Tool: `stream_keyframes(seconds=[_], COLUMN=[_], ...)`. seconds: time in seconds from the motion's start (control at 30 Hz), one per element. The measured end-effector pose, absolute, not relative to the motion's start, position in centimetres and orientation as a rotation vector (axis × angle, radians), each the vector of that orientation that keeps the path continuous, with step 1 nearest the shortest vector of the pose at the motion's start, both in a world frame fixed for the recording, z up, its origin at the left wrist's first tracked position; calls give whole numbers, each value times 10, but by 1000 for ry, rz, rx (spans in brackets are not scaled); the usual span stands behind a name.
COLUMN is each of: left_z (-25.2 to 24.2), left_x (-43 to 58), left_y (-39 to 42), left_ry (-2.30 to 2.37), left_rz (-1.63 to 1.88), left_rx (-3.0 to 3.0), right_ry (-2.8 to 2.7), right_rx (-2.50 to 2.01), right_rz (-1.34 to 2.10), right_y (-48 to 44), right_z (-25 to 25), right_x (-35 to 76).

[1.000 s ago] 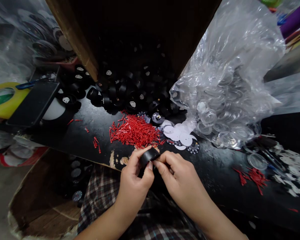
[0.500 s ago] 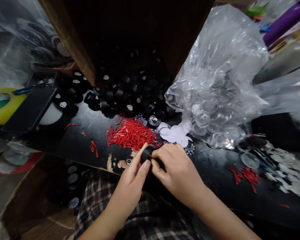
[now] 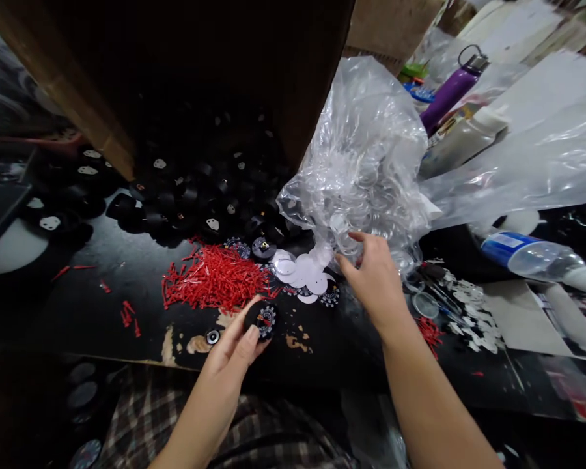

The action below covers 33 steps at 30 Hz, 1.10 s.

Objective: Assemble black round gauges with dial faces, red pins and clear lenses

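Observation:
My left hand (image 3: 230, 355) grips a small black round gauge (image 3: 264, 320) by its rim, thumb on the front. Its printed dial and a red pointer face up. At the mouth of a clear plastic bag (image 3: 356, 124), my right hand (image 3: 375, 280) reaches out with thumb and forefinger apart. Clear round covers (image 3: 340, 225) spill there, close to the fingertips; I see nothing held in that hand. A heap of red pointers (image 3: 215, 277) lies beyond my left hand. White discs (image 3: 300, 270) and a few printed dials (image 3: 330, 294) sit between the hands.
Many black gauge housings (image 3: 163, 215) are piled before a large dark cardboard box (image 3: 120, 140). On the right are white cut pieces (image 3: 473, 312), more red pointers (image 3: 428, 331), a clear bottle (image 3: 532, 257) and a purple flask (image 3: 449, 94). The table's front edge (image 3: 141, 360) runs near my lap.
My right hand has left the gauge and moved right to the clear covers. The left hand still holds the gauge, its dial now showing. The view has swung right.

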<state>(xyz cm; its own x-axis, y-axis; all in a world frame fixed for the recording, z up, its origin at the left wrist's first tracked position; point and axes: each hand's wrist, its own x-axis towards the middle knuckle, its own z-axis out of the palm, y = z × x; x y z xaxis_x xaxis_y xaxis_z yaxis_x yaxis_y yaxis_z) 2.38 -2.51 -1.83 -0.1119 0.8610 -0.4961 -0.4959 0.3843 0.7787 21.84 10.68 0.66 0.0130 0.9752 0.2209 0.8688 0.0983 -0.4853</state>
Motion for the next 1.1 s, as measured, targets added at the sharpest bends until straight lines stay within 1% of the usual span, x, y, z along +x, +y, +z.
stream_keyframes(seconds=[0.07, 0.17, 0.3, 0.33, 0.4, 0.47, 0.5, 0.57, 0.67, 0.83, 1.0, 1.1], left_z=[-17, -16, -16, -16, -15, -13, -13, -13, -15, -15, -8, -8], left_x=[28, 31, 30, 29, 29, 30, 31, 31, 30, 28, 31, 29], left_y=[-24, -23, -21, -20, -18, -17, -16, -16, -17, -23, -28, -26], left_ry=[1193, 1150, 1080, 1046, 964, 896, 883, 908, 1022, 1108, 1081, 1134], left_rz=[1197, 1194, 1220, 1219, 1205, 1185, 1185, 1201, 1217, 1179, 1107, 1123], left_rx=[344, 273, 189, 169, 128, 101, 106, 169, 302, 606, 766, 793], right_ry=[-1940, -1971, -1806, -1745, -1708, -1829, -1893, -1979, -2053, -2062, -2148, -2157], right_rx=[-1812, -1731, -1675, -1654, -1583, -1428, -1332, -1198, -1177, -1271, -1295, -1243], right_rz=[162, 150, 61, 89, 327, 759, 900, 979, 901, 959, 668, 590], right_y=[123, 130, 110, 101, 79, 56, 46, 31, 25, 34, 35, 33], right_z=[-3, -8, 5, 10, 19, 25, 25, 24, 19, 20, 15, 10], right_x=[233, 248, 253, 248, 230, 206, 193, 174, 161, 160, 150, 142])
